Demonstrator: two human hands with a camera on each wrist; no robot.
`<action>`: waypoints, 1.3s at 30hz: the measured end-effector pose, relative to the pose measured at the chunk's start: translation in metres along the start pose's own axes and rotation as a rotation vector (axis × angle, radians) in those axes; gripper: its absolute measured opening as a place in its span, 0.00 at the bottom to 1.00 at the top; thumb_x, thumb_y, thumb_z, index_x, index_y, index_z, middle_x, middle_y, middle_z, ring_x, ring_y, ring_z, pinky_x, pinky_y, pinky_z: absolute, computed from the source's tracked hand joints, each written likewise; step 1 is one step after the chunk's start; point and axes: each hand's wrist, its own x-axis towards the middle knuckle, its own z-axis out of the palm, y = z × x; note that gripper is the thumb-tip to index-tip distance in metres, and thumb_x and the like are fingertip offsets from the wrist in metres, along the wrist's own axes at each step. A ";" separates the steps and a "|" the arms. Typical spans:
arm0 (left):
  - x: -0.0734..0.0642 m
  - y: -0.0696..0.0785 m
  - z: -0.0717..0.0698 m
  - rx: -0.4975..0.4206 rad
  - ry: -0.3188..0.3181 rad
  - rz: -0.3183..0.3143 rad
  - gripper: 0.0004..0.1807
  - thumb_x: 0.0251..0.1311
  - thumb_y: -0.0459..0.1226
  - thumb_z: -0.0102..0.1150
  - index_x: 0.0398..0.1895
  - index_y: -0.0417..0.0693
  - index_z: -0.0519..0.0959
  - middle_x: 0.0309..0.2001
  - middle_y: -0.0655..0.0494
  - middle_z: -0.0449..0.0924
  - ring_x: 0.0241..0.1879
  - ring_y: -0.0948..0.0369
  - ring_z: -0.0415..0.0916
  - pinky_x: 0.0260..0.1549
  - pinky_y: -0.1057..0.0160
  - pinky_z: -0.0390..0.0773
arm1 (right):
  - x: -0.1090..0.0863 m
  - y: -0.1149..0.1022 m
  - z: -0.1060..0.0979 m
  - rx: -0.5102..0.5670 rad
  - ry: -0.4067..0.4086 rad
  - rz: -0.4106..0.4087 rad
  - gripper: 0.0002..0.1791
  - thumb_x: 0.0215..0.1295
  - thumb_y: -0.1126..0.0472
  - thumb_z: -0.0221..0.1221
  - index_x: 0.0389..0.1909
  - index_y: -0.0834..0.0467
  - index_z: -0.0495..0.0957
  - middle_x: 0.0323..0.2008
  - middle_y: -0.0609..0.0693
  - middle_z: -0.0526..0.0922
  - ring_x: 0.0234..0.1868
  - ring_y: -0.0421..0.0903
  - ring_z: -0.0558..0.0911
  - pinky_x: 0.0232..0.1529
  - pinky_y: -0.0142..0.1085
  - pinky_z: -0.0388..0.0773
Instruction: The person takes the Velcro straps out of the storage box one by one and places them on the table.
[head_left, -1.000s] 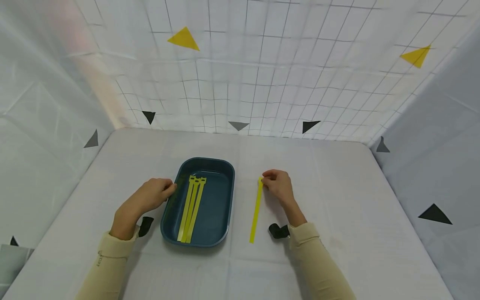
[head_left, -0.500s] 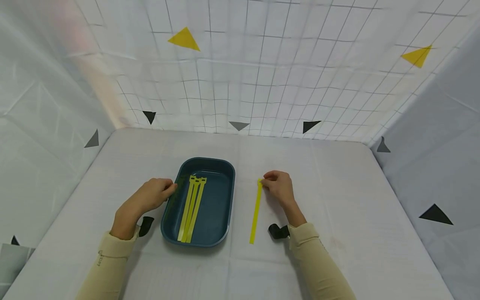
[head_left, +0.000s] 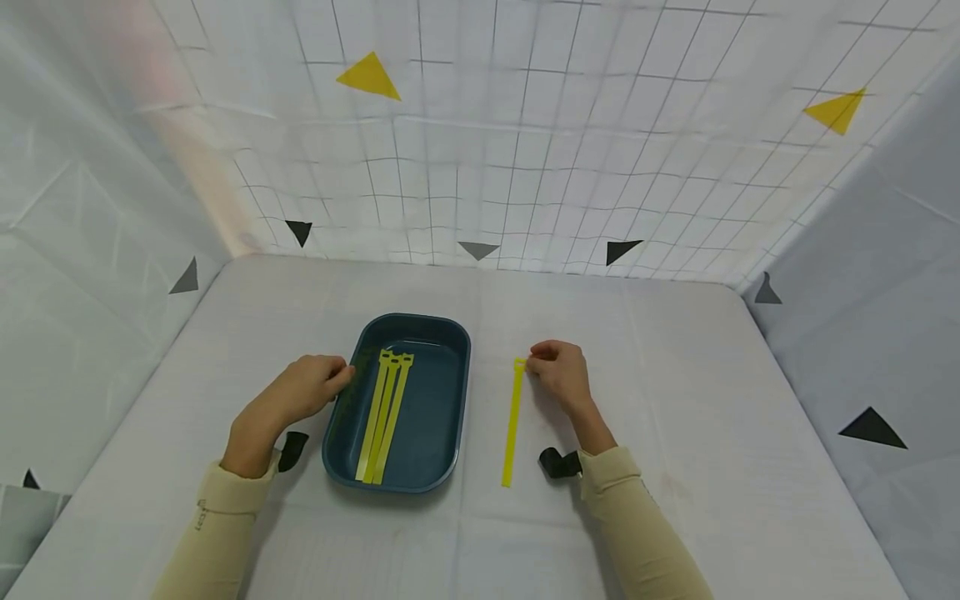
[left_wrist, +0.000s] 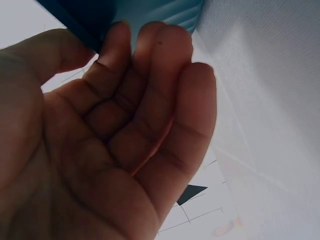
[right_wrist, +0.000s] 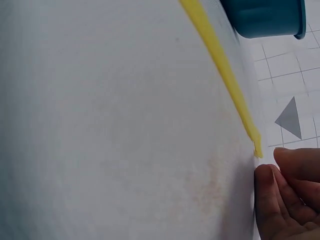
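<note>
My left hand (head_left: 303, 389) pinches the left rim of a dark teal tray (head_left: 431, 467), thumb and forefinger at its edge in the left wrist view. Several yellow hook-and-loop cable ties (head_left: 386, 417) lie side by side in the tray's left half, slotted heads toward the back. One more yellow cable tie (head_left: 512, 425) lies lengthwise on the white table to the right of the tray. At its slotted head is my right hand (head_left: 561, 375). In the right wrist view a small gap shows between thumb and forefinger, with the tie's end (right_wrist: 257, 145) just outside them.
Black wrist camera mounts (head_left: 558, 463) hang below both wrists, close over the table. A white gridded curtain (head_left: 480, 167) with yellow and dark triangles rises behind the table, and plain sheets (head_left: 862, 317) enclose the sides.
My right fingers have loosened from the cable tie's head and shifted slightly right, so the slotted head now shows. The left hand and tray have stayed put.
</note>
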 end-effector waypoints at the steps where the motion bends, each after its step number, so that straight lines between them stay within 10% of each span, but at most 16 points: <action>1: 0.000 -0.001 0.000 -0.002 0.000 0.003 0.19 0.76 0.40 0.44 0.22 0.46 0.69 0.19 0.55 0.64 0.19 0.59 0.62 0.22 0.60 0.65 | 0.000 0.000 -0.001 0.007 -0.003 0.004 0.11 0.59 0.69 0.63 0.43 0.67 0.83 0.39 0.59 0.84 0.37 0.51 0.80 0.35 0.34 0.74; 13: 0.001 0.000 0.000 0.003 -0.002 -0.009 0.18 0.75 0.39 0.44 0.22 0.46 0.70 0.19 0.56 0.65 0.20 0.59 0.63 0.22 0.60 0.65 | -0.003 -0.011 -0.005 0.151 -0.012 -0.009 0.14 0.63 0.68 0.64 0.48 0.70 0.80 0.42 0.60 0.83 0.37 0.49 0.82 0.39 0.38 0.78; 22: -0.002 0.000 -0.001 0.001 -0.011 -0.013 0.18 0.76 0.39 0.44 0.24 0.45 0.71 0.20 0.55 0.66 0.20 0.59 0.63 0.23 0.60 0.66 | -0.011 -0.060 0.011 0.348 -0.060 -0.112 0.13 0.64 0.68 0.64 0.48 0.70 0.80 0.45 0.61 0.82 0.42 0.54 0.84 0.47 0.37 0.79; 39: -0.001 0.000 -0.003 -0.001 -0.020 -0.010 0.19 0.75 0.38 0.45 0.22 0.46 0.70 0.19 0.54 0.66 0.19 0.59 0.63 0.22 0.60 0.66 | -0.020 -0.106 0.042 0.351 -0.253 -0.279 0.20 0.63 0.62 0.66 0.54 0.64 0.80 0.52 0.58 0.82 0.53 0.49 0.80 0.54 0.46 0.75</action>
